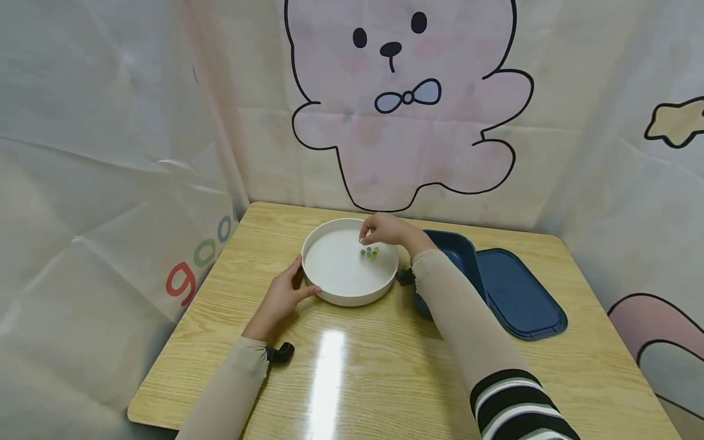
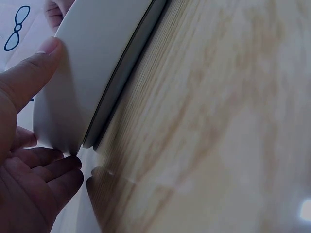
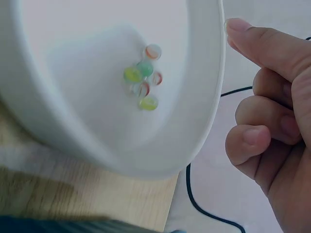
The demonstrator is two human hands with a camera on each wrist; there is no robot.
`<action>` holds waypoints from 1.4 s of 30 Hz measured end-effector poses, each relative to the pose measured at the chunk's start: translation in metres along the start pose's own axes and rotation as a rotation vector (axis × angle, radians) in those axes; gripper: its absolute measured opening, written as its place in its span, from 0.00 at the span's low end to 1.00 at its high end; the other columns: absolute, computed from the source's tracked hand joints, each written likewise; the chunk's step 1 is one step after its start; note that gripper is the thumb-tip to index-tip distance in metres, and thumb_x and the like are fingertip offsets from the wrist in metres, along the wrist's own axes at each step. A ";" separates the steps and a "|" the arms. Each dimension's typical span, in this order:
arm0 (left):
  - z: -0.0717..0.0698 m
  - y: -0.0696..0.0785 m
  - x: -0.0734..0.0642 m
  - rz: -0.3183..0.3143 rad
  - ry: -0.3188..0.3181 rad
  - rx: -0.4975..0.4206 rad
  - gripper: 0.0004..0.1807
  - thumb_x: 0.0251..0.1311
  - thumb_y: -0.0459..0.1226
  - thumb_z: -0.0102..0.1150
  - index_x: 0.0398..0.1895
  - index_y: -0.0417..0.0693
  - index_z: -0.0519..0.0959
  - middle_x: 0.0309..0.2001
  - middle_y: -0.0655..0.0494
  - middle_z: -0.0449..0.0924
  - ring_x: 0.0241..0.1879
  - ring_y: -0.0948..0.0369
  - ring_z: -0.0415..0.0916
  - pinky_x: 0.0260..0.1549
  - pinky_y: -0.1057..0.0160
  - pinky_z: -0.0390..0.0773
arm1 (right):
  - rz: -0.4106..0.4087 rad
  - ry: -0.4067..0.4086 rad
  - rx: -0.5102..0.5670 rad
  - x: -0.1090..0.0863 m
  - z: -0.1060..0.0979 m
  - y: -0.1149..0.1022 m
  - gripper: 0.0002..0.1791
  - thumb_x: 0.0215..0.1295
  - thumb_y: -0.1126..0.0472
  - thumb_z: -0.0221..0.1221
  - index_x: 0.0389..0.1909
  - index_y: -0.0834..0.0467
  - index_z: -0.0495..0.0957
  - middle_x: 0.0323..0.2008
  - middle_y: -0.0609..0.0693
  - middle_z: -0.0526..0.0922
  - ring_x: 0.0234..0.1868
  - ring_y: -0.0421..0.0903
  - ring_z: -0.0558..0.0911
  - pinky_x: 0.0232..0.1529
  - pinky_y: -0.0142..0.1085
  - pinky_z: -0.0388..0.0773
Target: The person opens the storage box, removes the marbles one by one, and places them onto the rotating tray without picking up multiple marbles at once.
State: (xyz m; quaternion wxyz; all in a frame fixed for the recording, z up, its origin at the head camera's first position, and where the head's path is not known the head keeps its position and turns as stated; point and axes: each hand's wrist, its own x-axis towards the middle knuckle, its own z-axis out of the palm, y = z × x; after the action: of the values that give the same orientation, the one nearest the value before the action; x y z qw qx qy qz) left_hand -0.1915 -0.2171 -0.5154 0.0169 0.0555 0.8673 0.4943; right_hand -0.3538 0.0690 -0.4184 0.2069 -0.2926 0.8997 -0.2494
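Note:
A round white tray with a raised rim (image 1: 330,287) sits on the wooden table. Several small glass marbles (image 3: 144,80), with clear, green, yellow and red swirls, lie clustered inside it. My left hand (image 1: 282,299) holds the tray's near left side, its thumb (image 2: 41,65) against the outer wall and its fingers farther round the side. Over the tray, just above the marbles, my right hand (image 1: 387,231) pinches a small pale thing, seemingly a marble, between thumb and forefinger. Its other fingers (image 3: 250,138) are curled in. The fingertips mostly hide the pinched thing.
A dark blue container (image 1: 455,244) stands right of the tray, partly behind my right forearm. Its flat blue lid (image 1: 522,293) lies beside it on the table (image 1: 385,366). A printed cloth (image 1: 264,159) hangs behind the table. A black cable (image 3: 204,208) shows in the right wrist view.

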 end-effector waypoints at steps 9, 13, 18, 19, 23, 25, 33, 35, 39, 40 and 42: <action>0.003 0.001 0.000 -0.023 -0.010 -0.008 0.58 0.48 0.57 0.69 0.77 0.58 0.44 0.75 0.59 0.48 0.73 0.59 0.51 0.70 0.54 0.59 | 0.016 0.005 -0.025 0.002 -0.005 -0.006 0.09 0.64 0.53 0.63 0.43 0.49 0.82 0.29 0.50 0.76 0.30 0.47 0.71 0.30 0.36 0.70; 0.002 0.002 0.001 -0.034 -0.011 -0.007 0.57 0.50 0.55 0.70 0.77 0.58 0.44 0.75 0.58 0.50 0.73 0.59 0.52 0.70 0.54 0.59 | 0.000 0.032 -0.055 -0.009 -0.015 -0.006 0.09 0.63 0.52 0.64 0.42 0.48 0.82 0.28 0.50 0.75 0.30 0.46 0.70 0.29 0.36 0.70; 0.004 0.003 0.001 -0.030 -0.021 0.006 0.57 0.51 0.53 0.69 0.77 0.57 0.44 0.75 0.58 0.49 0.74 0.59 0.51 0.70 0.53 0.59 | -0.012 0.059 -0.101 -0.036 -0.031 -0.001 0.10 0.64 0.51 0.63 0.43 0.48 0.83 0.26 0.50 0.74 0.27 0.46 0.69 0.27 0.36 0.68; 0.004 0.003 0.001 -0.029 -0.018 0.009 0.57 0.51 0.54 0.69 0.77 0.56 0.44 0.76 0.58 0.49 0.73 0.59 0.51 0.70 0.53 0.59 | -0.013 0.064 -0.107 -0.041 -0.034 0.001 0.10 0.63 0.50 0.63 0.43 0.48 0.83 0.25 0.50 0.74 0.26 0.46 0.69 0.26 0.36 0.68; 0.002 0.002 0.000 -0.025 -0.006 0.011 0.57 0.51 0.53 0.69 0.77 0.56 0.44 0.76 0.58 0.49 0.73 0.59 0.52 0.69 0.53 0.61 | -0.031 0.096 -0.113 -0.060 -0.046 0.005 0.12 0.64 0.51 0.63 0.44 0.51 0.83 0.23 0.51 0.73 0.24 0.47 0.68 0.24 0.36 0.67; 0.002 0.002 0.000 -0.026 -0.006 0.000 0.57 0.51 0.53 0.70 0.77 0.55 0.44 0.76 0.58 0.48 0.73 0.59 0.53 0.69 0.54 0.62 | -0.034 0.107 -0.124 -0.069 -0.051 0.007 0.13 0.63 0.50 0.63 0.45 0.51 0.83 0.22 0.52 0.72 0.23 0.47 0.68 0.24 0.36 0.66; 0.005 0.001 -0.001 -0.017 -0.015 -0.007 0.58 0.50 0.55 0.69 0.77 0.55 0.42 0.76 0.57 0.48 0.73 0.58 0.53 0.68 0.53 0.62 | -0.082 0.124 -0.232 -0.108 -0.061 0.027 0.13 0.63 0.50 0.63 0.45 0.50 0.84 0.25 0.46 0.77 0.26 0.44 0.71 0.29 0.36 0.70; 0.005 0.002 -0.002 -0.015 -0.010 -0.001 0.58 0.50 0.56 0.68 0.77 0.56 0.42 0.76 0.57 0.48 0.73 0.57 0.52 0.69 0.52 0.62 | -0.085 0.134 -0.225 -0.118 -0.062 0.033 0.13 0.63 0.51 0.64 0.45 0.51 0.84 0.24 0.46 0.77 0.25 0.44 0.71 0.29 0.36 0.70; 0.004 0.002 -0.001 -0.018 -0.009 0.003 0.58 0.50 0.58 0.68 0.77 0.56 0.42 0.76 0.57 0.49 0.73 0.58 0.52 0.69 0.52 0.61 | -0.032 0.135 -0.187 -0.133 -0.056 0.046 0.15 0.62 0.49 0.64 0.45 0.52 0.84 0.21 0.48 0.73 0.23 0.45 0.69 0.26 0.36 0.68; 0.004 0.002 -0.001 -0.020 -0.012 0.002 0.59 0.49 0.58 0.68 0.78 0.55 0.43 0.76 0.58 0.49 0.73 0.58 0.52 0.69 0.53 0.61 | -0.010 0.127 -0.172 -0.136 -0.054 0.048 0.16 0.62 0.48 0.64 0.45 0.52 0.84 0.21 0.48 0.73 0.23 0.46 0.70 0.25 0.36 0.69; 0.005 0.001 -0.001 -0.029 -0.017 -0.005 0.59 0.49 0.59 0.68 0.78 0.54 0.42 0.76 0.58 0.48 0.73 0.59 0.51 0.69 0.54 0.62 | 0.029 0.100 -0.141 -0.140 -0.049 0.054 0.17 0.63 0.46 0.63 0.47 0.51 0.83 0.21 0.48 0.73 0.23 0.46 0.70 0.25 0.36 0.69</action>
State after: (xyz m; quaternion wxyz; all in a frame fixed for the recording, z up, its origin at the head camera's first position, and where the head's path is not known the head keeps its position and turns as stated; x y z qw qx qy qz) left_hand -0.1899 -0.2129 -0.5170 0.0318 0.0470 0.8667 0.4955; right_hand -0.2979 0.2111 -0.3782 0.1441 -0.2804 0.9284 -0.1967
